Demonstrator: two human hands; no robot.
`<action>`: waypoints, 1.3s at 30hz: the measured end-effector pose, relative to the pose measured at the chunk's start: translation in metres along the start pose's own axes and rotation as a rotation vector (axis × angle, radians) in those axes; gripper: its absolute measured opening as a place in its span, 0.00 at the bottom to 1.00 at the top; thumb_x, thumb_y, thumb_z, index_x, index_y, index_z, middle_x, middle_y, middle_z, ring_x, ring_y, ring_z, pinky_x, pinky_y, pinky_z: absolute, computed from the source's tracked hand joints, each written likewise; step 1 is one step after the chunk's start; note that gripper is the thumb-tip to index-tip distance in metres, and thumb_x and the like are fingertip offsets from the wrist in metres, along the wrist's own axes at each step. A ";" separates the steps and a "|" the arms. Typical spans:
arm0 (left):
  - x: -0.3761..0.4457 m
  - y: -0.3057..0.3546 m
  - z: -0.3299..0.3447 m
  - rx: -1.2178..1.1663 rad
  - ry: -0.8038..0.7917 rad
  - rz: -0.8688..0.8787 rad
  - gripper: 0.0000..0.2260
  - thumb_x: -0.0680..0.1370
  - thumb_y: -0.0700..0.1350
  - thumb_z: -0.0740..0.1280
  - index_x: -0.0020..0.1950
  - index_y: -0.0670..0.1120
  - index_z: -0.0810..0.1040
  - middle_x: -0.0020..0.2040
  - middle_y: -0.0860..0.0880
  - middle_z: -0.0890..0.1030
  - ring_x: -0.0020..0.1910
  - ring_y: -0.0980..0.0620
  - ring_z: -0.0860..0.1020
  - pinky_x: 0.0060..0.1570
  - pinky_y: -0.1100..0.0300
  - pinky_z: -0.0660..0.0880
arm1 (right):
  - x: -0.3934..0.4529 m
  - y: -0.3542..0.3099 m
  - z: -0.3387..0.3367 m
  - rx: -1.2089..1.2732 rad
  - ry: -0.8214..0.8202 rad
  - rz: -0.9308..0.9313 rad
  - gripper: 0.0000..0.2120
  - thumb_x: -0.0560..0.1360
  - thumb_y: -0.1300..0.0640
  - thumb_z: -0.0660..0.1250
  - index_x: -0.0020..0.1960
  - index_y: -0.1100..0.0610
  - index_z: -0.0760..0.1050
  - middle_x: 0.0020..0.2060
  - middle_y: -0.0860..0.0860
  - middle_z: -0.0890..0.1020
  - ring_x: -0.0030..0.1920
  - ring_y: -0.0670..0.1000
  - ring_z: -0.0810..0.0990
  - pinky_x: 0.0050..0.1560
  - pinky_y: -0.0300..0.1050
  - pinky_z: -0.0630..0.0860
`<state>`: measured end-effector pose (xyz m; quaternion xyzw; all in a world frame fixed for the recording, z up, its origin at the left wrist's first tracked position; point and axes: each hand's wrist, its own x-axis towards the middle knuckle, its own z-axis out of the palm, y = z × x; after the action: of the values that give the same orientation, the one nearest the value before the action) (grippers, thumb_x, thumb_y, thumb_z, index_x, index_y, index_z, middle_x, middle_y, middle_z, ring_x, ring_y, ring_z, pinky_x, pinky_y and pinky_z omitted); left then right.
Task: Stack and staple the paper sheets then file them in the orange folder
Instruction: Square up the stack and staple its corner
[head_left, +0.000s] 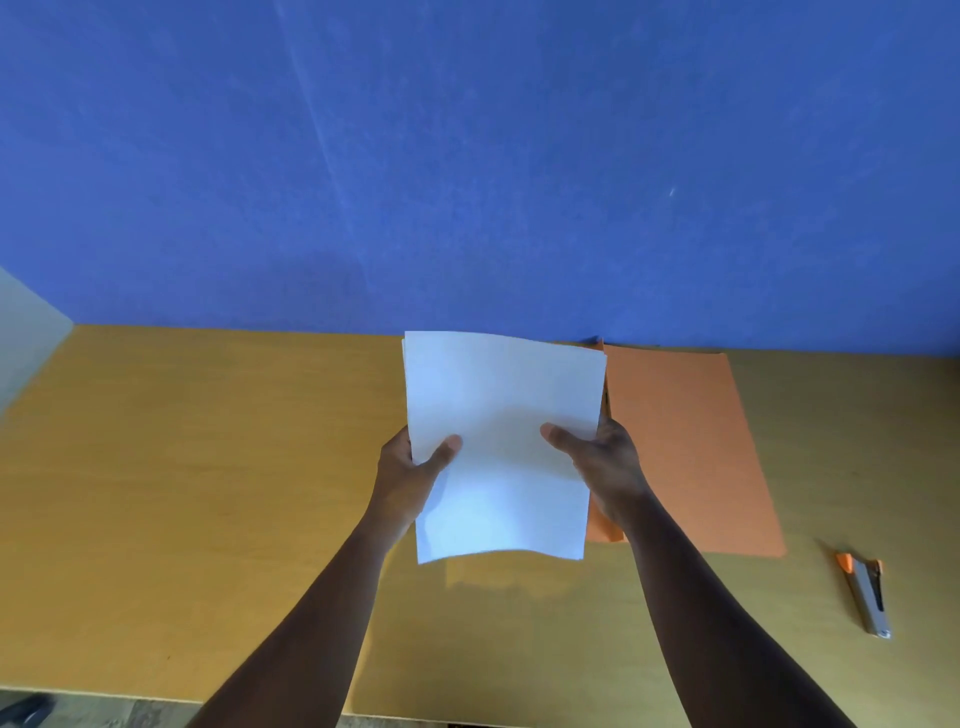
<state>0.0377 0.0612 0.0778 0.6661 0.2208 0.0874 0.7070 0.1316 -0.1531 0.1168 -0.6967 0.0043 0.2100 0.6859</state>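
**Paper stack held above the bench**

Above the yellow bench (208, 493), both hands grip the white paper sheets (501, 441): the left hand (408, 478) pinches the left edge, the right hand (605, 467) the right edge, thumbs on top. Just beside them to the right, the orange folder (685, 452) lies flat. Farther right lies the stapler (866, 597).

Both arms extended forward, left hand (410, 467) and right hand (605, 462) gripping, thumbs on top
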 end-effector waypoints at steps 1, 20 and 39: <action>0.001 0.004 0.000 -0.003 0.009 0.021 0.09 0.77 0.44 0.74 0.57 0.52 0.84 0.55 0.53 0.87 0.56 0.55 0.84 0.54 0.61 0.79 | 0.001 -0.002 0.001 0.021 0.007 -0.013 0.20 0.70 0.59 0.75 0.61 0.54 0.77 0.54 0.51 0.85 0.55 0.55 0.83 0.61 0.56 0.77; 0.006 -0.022 0.006 -0.014 0.096 -0.125 0.20 0.75 0.44 0.76 0.65 0.50 0.78 0.59 0.52 0.85 0.60 0.53 0.82 0.59 0.56 0.76 | -0.008 0.012 0.009 -0.093 0.016 0.123 0.13 0.69 0.68 0.73 0.44 0.51 0.77 0.39 0.55 0.80 0.41 0.57 0.76 0.41 0.54 0.75; 0.006 0.000 0.015 0.039 0.183 0.036 0.14 0.81 0.42 0.68 0.66 0.49 0.74 0.61 0.51 0.82 0.61 0.53 0.80 0.67 0.45 0.75 | -0.006 0.010 0.019 -0.148 0.065 0.162 0.09 0.71 0.63 0.71 0.48 0.52 0.77 0.33 0.47 0.79 0.31 0.47 0.76 0.30 0.40 0.73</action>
<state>0.0496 0.0497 0.0772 0.6727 0.2743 0.1563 0.6691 0.1174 -0.1371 0.1098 -0.7493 0.0674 0.2420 0.6127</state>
